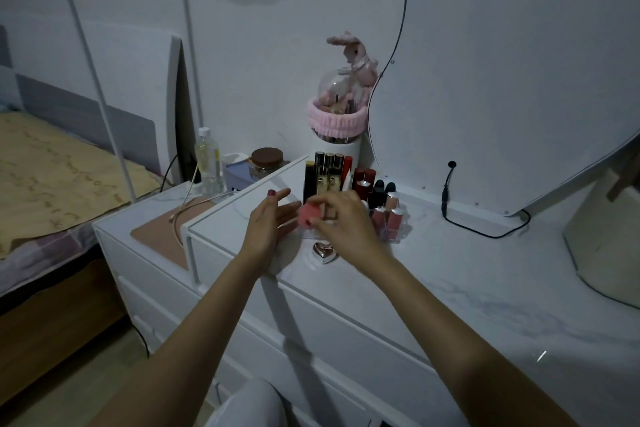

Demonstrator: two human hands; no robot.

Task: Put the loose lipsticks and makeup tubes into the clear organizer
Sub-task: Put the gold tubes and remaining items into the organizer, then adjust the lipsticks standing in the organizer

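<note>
The clear organizer (393, 234) stands on the white dresser top (467, 288), filled with upright lipsticks and gloss tubes: black-and-gold ones (327, 173) at the back, dark red ones (363, 182), pink gloss tubes (386, 217) in front. My right hand (341, 218) is over the organizer's front left, its fingers pinching a pink rounded makeup item (309, 216). My left hand (272, 218) is open just left of that item, palm toward it. A rose-gold heart-shaped compact (325, 251) lies on the dresser below my hands.
A large mirror (502, 80) leans at the back right with a black cable (485, 229) on the top. Behind the organizer stands a white brush holder (337, 146) with a pink band and plush rabbit. A bottle (207, 163) and a jar (266, 161) sit on the lower cabinet, left.
</note>
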